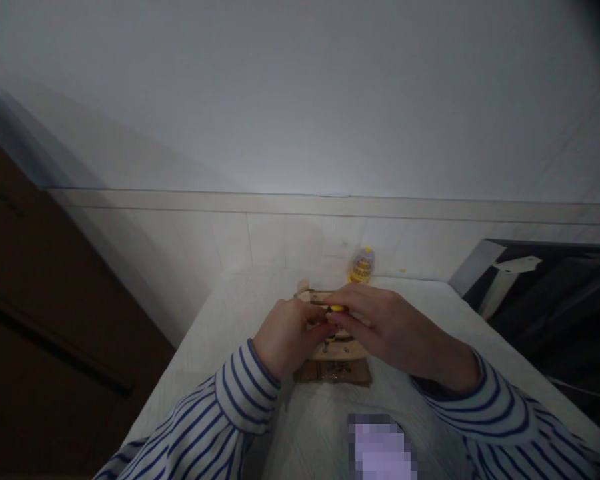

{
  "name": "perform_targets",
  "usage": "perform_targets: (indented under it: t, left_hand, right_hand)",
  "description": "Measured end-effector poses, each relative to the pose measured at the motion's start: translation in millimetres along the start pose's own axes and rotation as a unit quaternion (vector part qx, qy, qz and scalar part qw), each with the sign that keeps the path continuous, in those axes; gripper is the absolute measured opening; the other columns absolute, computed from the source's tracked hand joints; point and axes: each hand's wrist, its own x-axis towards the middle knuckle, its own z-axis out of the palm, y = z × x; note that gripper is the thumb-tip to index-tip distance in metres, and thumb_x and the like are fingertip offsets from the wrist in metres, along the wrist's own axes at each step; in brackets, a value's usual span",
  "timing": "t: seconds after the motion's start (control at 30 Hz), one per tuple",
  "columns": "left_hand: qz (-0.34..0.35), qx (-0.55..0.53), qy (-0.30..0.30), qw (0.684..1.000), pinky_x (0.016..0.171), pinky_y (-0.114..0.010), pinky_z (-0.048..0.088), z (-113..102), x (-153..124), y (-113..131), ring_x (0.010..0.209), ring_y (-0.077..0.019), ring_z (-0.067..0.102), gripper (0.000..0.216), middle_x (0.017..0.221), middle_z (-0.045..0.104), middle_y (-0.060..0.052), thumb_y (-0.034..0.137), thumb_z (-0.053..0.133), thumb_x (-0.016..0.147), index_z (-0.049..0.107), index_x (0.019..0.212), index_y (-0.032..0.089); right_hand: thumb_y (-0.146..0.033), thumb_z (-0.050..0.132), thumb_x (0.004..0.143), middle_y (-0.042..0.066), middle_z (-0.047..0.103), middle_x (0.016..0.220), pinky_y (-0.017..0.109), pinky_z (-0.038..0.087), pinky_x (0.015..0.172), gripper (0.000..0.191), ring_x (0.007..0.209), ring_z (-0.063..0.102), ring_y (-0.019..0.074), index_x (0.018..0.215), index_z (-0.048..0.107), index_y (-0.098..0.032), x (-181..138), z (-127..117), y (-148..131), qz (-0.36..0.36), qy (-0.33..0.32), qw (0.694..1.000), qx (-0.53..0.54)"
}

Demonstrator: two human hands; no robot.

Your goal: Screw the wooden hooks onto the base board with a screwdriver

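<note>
Right between the two hands is a small yellow tool (337, 308), probably a screwdriver, over a piece of light wood (357, 351) on the table. Its yellow end is uppermost, and its long axis seems to run down and slightly left toward the near strip of the wood, where two small screws (346, 350) show. The tool lies just off the fingertips of both hands, to the right of the left hand (289, 333) and to the left of the right hand (380, 327). The right hand looks nearer its top: thumb and fingers are drawn close together about the yellow end and appear to have hold of it. The left hand's thumb and forefinger are bent in close by the lower part, but whether they grip the tool or steady the wood I cannot tell.

Just on the near side of the wood is a flat brown piece (307, 373), perhaps cardboard, with dark print. Beyond the wood, near the wall (300, 120), stands a yellow bottle (361, 270). Closer to the person, a pale purple object (383, 450) is blurred out. A whitish cover (220, 320) spreads over the table.
</note>
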Motion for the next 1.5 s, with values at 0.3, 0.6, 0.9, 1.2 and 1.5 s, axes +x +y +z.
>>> perform_targets:
  t: [0.3, 0.6, 0.9, 1.2, 1.5]
  left_hand:
    - [0.021, -0.021, -0.021, 0.999, 0.065, -0.023, 0.041, -2.0, 1.4, 0.6, 0.069, -0.0142, 0.058, 0.017, 0.076, 0.066, -0.002, 0.023, 0.050, 0.080, 0.066, 0.083, 0.018]
    - [0.042, -0.035, -0.029, 0.998, 0.066, -0.022, 0.041, -1.8, 1.4, 0.0, 0.069, -0.0136, 0.057, 0.016, 0.076, 0.065, -0.001, 0.021, 0.049, 0.081, 0.065, 0.082, 0.018]
    - [0.037, -0.035, -0.019, 0.999, 0.063, -0.021, 0.040, -3.5, 1.3, 0.6, 0.068, -0.0131, 0.058, 0.020, 0.074, 0.066, -0.001, 0.026, 0.048, 0.081, 0.066, 0.079, 0.017]
    - [-0.017, 0.024, 0.008, 1.000, 0.058, -0.023, 0.039, -4.8, 1.6, 2.7, 0.063, -0.0146, 0.057, 0.023, 0.068, 0.065, -0.003, 0.037, 0.055, 0.076, 0.069, 0.077, 0.019]
    - [-0.023, 0.012, 0.011, 1.000, 0.054, -0.021, 0.038, -4.4, -1.2, 2.7, 0.058, -0.0128, 0.056, 0.021, 0.068, 0.065, -0.002, 0.035, 0.056, 0.076, 0.068, 0.076, 0.018]
  right_hand:
    - [-0.024, 0.040, 0.087, 0.006, 0.059, 0.091, 0.032, 0.044, 0.072, 0.025, 0.083, 0.055, 0.0165, 0.108, 0.051, -0.019, 0.8, 2.0, 0.1, 0.001, 0.008, 0.999, -0.031]
    - [-0.026, 0.040, 0.087, 0.005, 0.057, 0.085, 0.030, 0.044, 0.069, 0.022, 0.078, 0.054, 0.0160, 0.103, 0.053, -0.018, 1.7, 1.1, -3.4, 0.015, -0.003, 0.998, -0.057]
    - [-0.028, 0.039, 0.088, 0.005, 0.056, 0.087, 0.031, 0.044, 0.070, 0.023, 0.079, 0.054, 0.0164, 0.103, 0.053, -0.017, 1.0, 1.4, -4.0, 0.015, -0.006, 0.998, -0.066]
    - [-0.029, 0.038, 0.088, 0.006, 0.057, 0.086, 0.032, 0.045, 0.071, 0.023, 0.081, 0.054, 0.0171, 0.098, 0.054, -0.016, 1.7, 2.0, -4.4, 0.025, -0.010, 0.996, -0.082]
    - [-0.027, 0.042, 0.086, 0.005, 0.060, 0.097, 0.032, 0.043, 0.079, 0.026, 0.089, 0.055, 0.0162, 0.109, 0.050, -0.020, 0.7, -2.5, -5.9, 0.017, -0.009, 0.999, -0.036]
